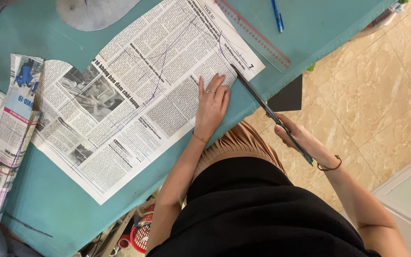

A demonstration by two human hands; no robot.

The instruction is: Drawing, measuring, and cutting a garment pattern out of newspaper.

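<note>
A large newspaper sheet (pixel 139 95) with drawn pen lines lies spread on the teal table (pixel 48 204). My left hand (pixel 211 104) presses flat on the sheet near its right edge, fingers together. My right hand (pixel 295 138) grips the handles of long dark scissors (pixel 258 97), held past the table's edge. The scissor blades reach up to the paper's right edge, their tip just beside my left fingertips.
A clear ruler with a red edge (pixel 253 33) and a blue pen (pixel 277 15) lie at the table's far right. More cut newspaper pieces (pixel 5 143) sit at the left. A grey curved piece (pixel 96 12) rests at the top. Tiled floor (pixel 372 95) is on the right.
</note>
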